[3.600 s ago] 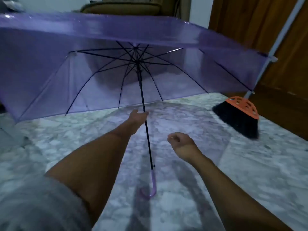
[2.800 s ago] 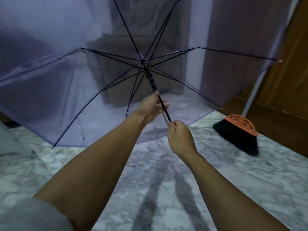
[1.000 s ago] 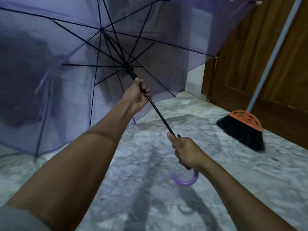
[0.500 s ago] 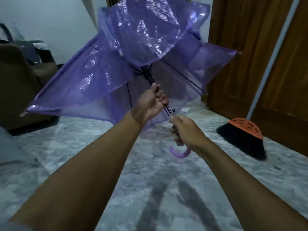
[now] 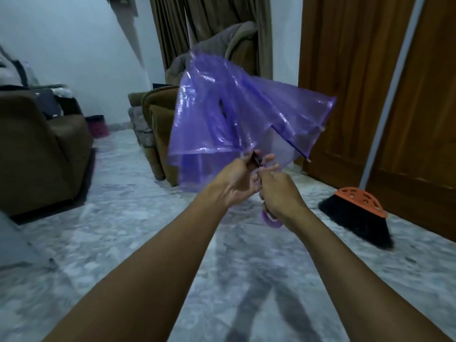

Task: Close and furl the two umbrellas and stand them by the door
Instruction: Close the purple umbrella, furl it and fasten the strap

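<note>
Where your hands meet: just below the canopy's edge, out in front of you above the floor, the two nearly touching.
Right hand: you have it wrapped round the purple hook handle, whose curve shows under your wrist.
Left hand: you have it curled round the dark shaft just above the right hand; two fingertips stick out past it.
Umbrella: clear purple, half collapsed, its panels sagging in loose folds; it tilts up and away from you, one rib poking out on the right.
Broom: orange head and black bristles on the floor to your right, its pole leaning against the door.
Near armchair: brown, on your left, with dark and pale things heaped on top.
Far armchair: behind the canopy, a brown blanket piled above it.
Bin: a small dark and pink tub by the far wall; you cannot tell what it holds.
Curtain: brown, hanging at the back.
</note>
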The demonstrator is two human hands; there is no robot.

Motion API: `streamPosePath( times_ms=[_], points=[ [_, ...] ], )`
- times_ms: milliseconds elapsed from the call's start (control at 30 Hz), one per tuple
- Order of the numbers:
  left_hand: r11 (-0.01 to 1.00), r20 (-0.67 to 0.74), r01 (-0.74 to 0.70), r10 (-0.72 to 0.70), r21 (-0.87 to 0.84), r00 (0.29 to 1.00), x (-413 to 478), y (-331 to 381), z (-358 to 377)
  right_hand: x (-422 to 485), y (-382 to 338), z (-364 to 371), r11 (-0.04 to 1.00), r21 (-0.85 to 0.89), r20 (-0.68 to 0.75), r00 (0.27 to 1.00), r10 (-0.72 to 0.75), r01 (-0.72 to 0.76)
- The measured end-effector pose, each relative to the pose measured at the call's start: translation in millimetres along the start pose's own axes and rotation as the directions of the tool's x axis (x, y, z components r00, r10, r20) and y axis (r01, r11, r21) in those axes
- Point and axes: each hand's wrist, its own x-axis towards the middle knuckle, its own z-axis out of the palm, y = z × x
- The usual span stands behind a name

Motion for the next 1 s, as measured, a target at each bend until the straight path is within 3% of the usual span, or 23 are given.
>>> streamPosePath(
  times_ms=[167,467,767,867,933,1000],
  points=[
    [0.994,-0.038,0.013,-0.009,0.105,0.999,-1.3,-6.1,12.0,-1.9,-3.3,0.9,0.999,-0.019,-0.089,0.995,0.037,-0.039],
    [0.995,0.024,0.058,-0.061,0.086,0.998,-10.3,-10.7,28.1,-0.8,-13.9,-7.2,0.967,0.211,-0.016,0.989,0.148,-0.142],
    [0.998,-0.076,0.011,-0.006,0.062,0.997,-5.2,-7.8,27.2,8.2,-12.0,-14.8,0.969,0.206,-0.016,0.990,0.143,-0.137],
    [0.978,-0.072,0.050,-0.036,0.202,0.997,-4.1,-13.4,31.1,9.3,-7.7,-24.0,0.977,0.162,-0.040,0.988,0.149,-0.141],
    [0.916,-0.033,0.133,-0.130,0.379,0.991,-9.3,-17.6,24.3,7.3,-0.5,-32.2,0.985,0.091,-0.061,0.987,0.152,-0.146],
    [0.700,-0.020,0.224,-0.287,0.678,0.958,-22.1,-13.8,12.7,6.7,7.7,-39.8,0.985,0.060,-0.063,0.984,0.166,-0.162]
  ],
)
